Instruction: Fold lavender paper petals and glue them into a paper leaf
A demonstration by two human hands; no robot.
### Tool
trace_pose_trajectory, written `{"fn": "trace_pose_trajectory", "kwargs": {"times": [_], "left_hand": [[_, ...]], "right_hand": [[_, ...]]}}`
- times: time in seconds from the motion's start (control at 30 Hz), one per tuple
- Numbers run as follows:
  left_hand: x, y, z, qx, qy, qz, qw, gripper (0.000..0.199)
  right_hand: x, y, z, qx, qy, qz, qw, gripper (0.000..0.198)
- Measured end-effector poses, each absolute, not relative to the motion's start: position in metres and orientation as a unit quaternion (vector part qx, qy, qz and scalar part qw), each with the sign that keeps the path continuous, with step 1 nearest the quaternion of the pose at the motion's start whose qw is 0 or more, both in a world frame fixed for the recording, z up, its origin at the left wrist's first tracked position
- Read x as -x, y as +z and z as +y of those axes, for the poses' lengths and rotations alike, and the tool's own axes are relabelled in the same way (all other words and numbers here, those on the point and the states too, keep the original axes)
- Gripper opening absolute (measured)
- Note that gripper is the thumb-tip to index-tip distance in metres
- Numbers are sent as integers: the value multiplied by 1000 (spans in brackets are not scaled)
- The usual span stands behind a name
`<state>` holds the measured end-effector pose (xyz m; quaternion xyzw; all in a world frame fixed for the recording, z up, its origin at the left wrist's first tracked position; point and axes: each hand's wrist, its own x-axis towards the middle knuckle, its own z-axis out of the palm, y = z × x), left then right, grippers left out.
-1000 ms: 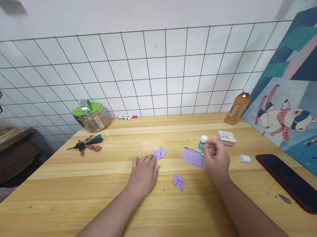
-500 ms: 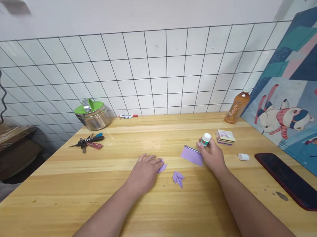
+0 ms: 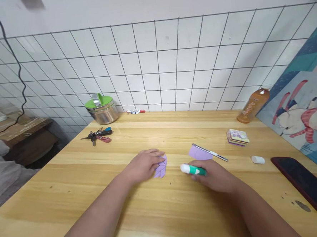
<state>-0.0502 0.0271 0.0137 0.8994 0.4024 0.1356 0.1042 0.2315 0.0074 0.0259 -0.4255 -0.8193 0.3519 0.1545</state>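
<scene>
My left hand [image 3: 144, 166] lies with fingers stretched out, its fingertips on folded purple paper pieces [image 3: 160, 170] that sit together on the table. Part of that paper is hidden beneath the fingers. A glue stick [image 3: 196, 170] with a green barrel is gripped in my right hand [image 3: 217, 175], tilted almost level, its white end pointing left toward the paper. Just beyond the right hand, a flat purple paper sheet [image 3: 200, 152] has a slim silver-and-white pen-like tool [image 3: 211, 152] across its far edge.
To the right are a white cap [image 3: 258, 159], a dark phone [image 3: 304, 184], a stack of small paper pads [image 3: 237, 137] and a tea bottle [image 3: 253, 105]. Keys [image 3: 97, 134], a green-lidded steel pot [image 3: 103, 111] and markers [image 3: 136, 112] stand farther left along the wooden table.
My right hand has brought the glue stick left and nearer, tipping it over. The separate folded purple piece now lies with the one at my left hand. The view has shifted slightly.
</scene>
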Motion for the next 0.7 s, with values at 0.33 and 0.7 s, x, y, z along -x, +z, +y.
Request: {"fn": "trace_pose_trajectory", "kwargs": {"times": [0.33,0.7], "left_hand": [[30,6,19,-855,211,464,96,27],[13,-10,15,-879,193,406,162,28]], "right_hand": [[-224,28,8,466,436,-672,376,27],[-195,10,3,494,269,-734,380,24]]}}
